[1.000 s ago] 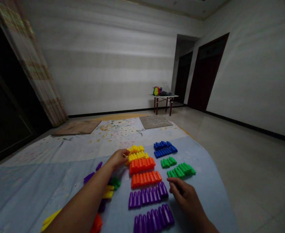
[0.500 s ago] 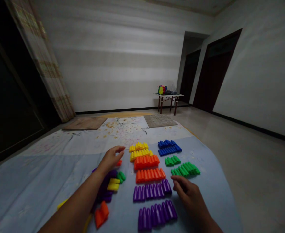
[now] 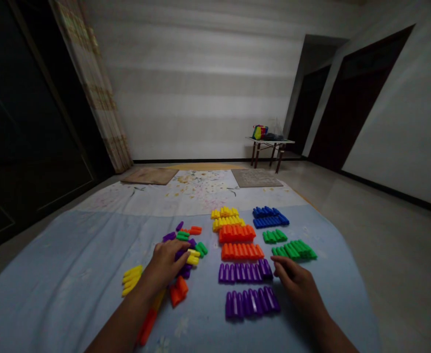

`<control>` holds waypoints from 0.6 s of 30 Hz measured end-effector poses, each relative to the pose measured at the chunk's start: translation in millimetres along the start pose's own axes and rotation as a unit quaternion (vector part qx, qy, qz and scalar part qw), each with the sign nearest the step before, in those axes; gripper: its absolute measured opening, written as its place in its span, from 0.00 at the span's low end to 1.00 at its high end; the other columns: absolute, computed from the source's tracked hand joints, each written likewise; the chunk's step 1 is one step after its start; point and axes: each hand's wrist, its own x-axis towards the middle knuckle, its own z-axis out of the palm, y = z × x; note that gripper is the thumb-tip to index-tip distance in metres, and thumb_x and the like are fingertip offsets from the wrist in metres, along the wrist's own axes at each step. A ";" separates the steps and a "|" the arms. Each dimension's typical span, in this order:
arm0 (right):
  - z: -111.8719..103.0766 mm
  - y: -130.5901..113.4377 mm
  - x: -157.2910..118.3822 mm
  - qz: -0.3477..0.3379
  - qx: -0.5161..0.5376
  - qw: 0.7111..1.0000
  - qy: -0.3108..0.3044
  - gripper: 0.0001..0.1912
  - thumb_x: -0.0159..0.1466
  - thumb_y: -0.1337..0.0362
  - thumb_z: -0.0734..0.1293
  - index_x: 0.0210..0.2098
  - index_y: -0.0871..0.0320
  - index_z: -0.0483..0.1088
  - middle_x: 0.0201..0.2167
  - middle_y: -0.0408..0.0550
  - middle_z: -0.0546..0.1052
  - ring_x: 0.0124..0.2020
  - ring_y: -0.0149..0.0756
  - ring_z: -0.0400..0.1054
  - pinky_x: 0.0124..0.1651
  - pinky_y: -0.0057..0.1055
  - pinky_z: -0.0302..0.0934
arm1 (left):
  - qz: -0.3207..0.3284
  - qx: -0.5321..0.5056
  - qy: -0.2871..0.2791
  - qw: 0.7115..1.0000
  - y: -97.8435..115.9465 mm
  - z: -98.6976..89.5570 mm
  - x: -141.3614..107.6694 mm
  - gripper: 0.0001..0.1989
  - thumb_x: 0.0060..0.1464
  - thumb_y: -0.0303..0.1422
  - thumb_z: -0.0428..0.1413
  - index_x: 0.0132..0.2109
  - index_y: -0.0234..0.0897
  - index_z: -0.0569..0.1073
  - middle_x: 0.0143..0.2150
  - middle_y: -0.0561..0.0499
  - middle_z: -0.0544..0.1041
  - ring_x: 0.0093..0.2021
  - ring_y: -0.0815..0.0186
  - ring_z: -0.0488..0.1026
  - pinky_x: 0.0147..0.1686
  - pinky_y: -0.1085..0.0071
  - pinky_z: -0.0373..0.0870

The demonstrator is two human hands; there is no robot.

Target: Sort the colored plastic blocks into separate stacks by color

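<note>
My left hand (image 3: 170, 260) rests over a mixed pile of small plastic pieces, its fingers curled at some purple pieces (image 3: 186, 270); the fingertips' hold is unclear. Around it lie yellow pieces (image 3: 193, 257), green pieces (image 3: 201, 249) and orange pieces (image 3: 179, 291). My right hand (image 3: 292, 274) hovers with bent fingers just right of the upper purple row (image 3: 245, 272), below the green row (image 3: 295, 250); nothing shows clearly between its fingertips. A second purple row (image 3: 252, 303) lies nearest. Beyond are orange rows (image 3: 242, 251), yellow rows (image 3: 228, 223) and blue rows (image 3: 270, 221).
Several yellow pieces (image 3: 131, 280) lie left of my left forearm, and a red-orange stick (image 3: 148, 327) lies partly under it. Two flat boards (image 3: 151, 175) lie at the cloth's far edge. A small table (image 3: 270, 141) with bags stands by the far wall.
My left hand has moved down and back from beside the yellow rows onto the mixed pile. My right hand stays near the purple row. The view has shifted, showing more of the pile.
</note>
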 end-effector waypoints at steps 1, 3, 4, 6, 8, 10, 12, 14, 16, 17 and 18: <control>0.0 0.4 -0.1 0.001 0.002 1.000 0.002 0.18 0.61 0.55 0.59 0.40 0.59 0.72 0.25 0.46 0.76 0.26 0.36 0.70 0.29 0.28 0.64 | 0.009 0.012 -0.009 1.000 1.1 3.0 -1.3 0.14 0.50 0.41 0.52 0.41 0.44 0.76 0.42 0.47 0.77 0.44 0.56 0.72 0.49 0.54 0.62; 0.1 0.9 -0.8 0.004 0.003 1.000 0.004 0.18 0.61 0.55 0.59 0.40 0.59 0.72 0.26 0.46 0.76 0.27 0.36 0.71 0.30 0.28 0.64 | 0.019 0.033 -0.024 0.999 -0.3 9.0 -3.3 0.14 0.48 0.41 0.54 0.41 0.44 0.76 0.42 0.47 0.77 0.46 0.55 0.70 0.50 0.52 0.59; 0.1 1.1 -1.3 0.004 0.003 1.000 0.004 0.18 0.61 0.55 0.59 0.41 0.59 0.72 0.26 0.47 0.76 0.27 0.36 0.71 0.30 0.28 0.64 | 0.022 0.040 -0.030 0.998 -2.1 11.7 -4.1 0.14 0.48 0.41 0.54 0.41 0.44 0.75 0.42 0.47 0.76 0.46 0.54 0.69 0.50 0.51 0.58; 0.2 1.3 -2.2 0.003 0.001 1.000 0.007 0.18 0.61 0.55 0.59 0.41 0.59 0.72 0.27 0.47 0.76 0.27 0.36 0.71 0.31 0.28 0.64 | 0.023 0.049 -0.037 0.998 -6.2 16.1 -5.2 0.13 0.47 0.42 0.55 0.40 0.44 0.75 0.42 0.47 0.76 0.47 0.54 0.68 0.51 0.50 0.57; 0.3 1.2 -2.9 0.002 -0.004 1.000 0.011 0.18 0.61 0.54 0.59 0.41 0.59 0.72 0.27 0.47 0.76 0.27 0.36 0.71 0.30 0.28 0.64 | 0.024 0.051 -0.040 0.998 -8.4 18.9 -5.6 0.11 0.49 0.41 0.54 0.37 0.43 0.75 0.41 0.47 0.75 0.47 0.55 0.67 0.51 0.49 0.55; 0.4 0.9 -3.3 -0.001 -0.007 1.000 0.013 0.18 0.61 0.54 0.59 0.41 0.59 0.72 0.27 0.47 0.76 0.27 0.36 0.71 0.30 0.28 0.64 | 0.023 0.054 -0.040 0.997 -6.8 19.8 -5.8 0.09 0.50 0.39 0.52 0.35 0.43 0.75 0.40 0.48 0.75 0.46 0.56 0.67 0.51 0.49 0.54; 0.4 0.4 -3.4 -0.005 -0.008 1.000 0.013 0.18 0.61 0.54 0.58 0.41 0.60 0.72 0.27 0.48 0.76 0.27 0.36 0.71 0.30 0.29 0.64 | 0.018 0.056 -0.035 0.998 -1.0 18.7 -6.0 0.09 0.52 0.38 0.51 0.35 0.43 0.74 0.40 0.48 0.75 0.46 0.56 0.67 0.52 0.50 0.52; 0.3 0.0 -3.4 -0.006 -0.009 1.000 0.014 0.19 0.61 0.54 0.58 0.41 0.60 0.72 0.27 0.48 0.76 0.27 0.37 0.71 0.31 0.29 0.64 | 0.010 0.047 -0.029 0.998 8.2 16.4 -6.5 0.09 0.53 0.38 0.50 0.36 0.43 0.74 0.40 0.48 0.75 0.46 0.57 0.67 0.52 0.53 0.52; 0.3 -0.5 -3.4 -0.006 -0.009 1.000 0.017 0.19 0.61 0.54 0.58 0.41 0.60 0.72 0.27 0.48 0.76 0.27 0.37 0.71 0.31 0.30 0.64 | 0.004 0.022 -0.027 0.999 19.1 14.8 -7.5 0.10 0.53 0.38 0.49 0.37 0.41 0.73 0.39 0.48 0.75 0.44 0.59 0.68 0.50 0.57 0.56; 0.3 -0.7 -3.4 -0.007 -0.008 1.000 0.018 0.19 0.61 0.54 0.58 0.41 0.60 0.72 0.27 0.48 0.76 0.28 0.37 0.71 0.31 0.30 0.64 | 0.003 0.005 -0.032 0.999 24.2 14.9 -8.1 0.11 0.54 0.39 0.48 0.38 0.41 0.72 0.39 0.48 0.75 0.43 0.60 0.68 0.48 0.60 0.58; 0.3 -0.9 -3.4 -0.007 -0.007 1.000 0.018 0.19 0.61 0.54 0.58 0.41 0.60 0.72 0.27 0.48 0.76 0.28 0.37 0.71 0.31 0.30 0.64 | 0.001 -0.013 -0.040 0.999 28.7 15.9 -8.8 0.12 0.54 0.39 0.47 0.38 0.40 0.72 0.39 0.48 0.75 0.42 0.61 0.69 0.45 0.62 0.59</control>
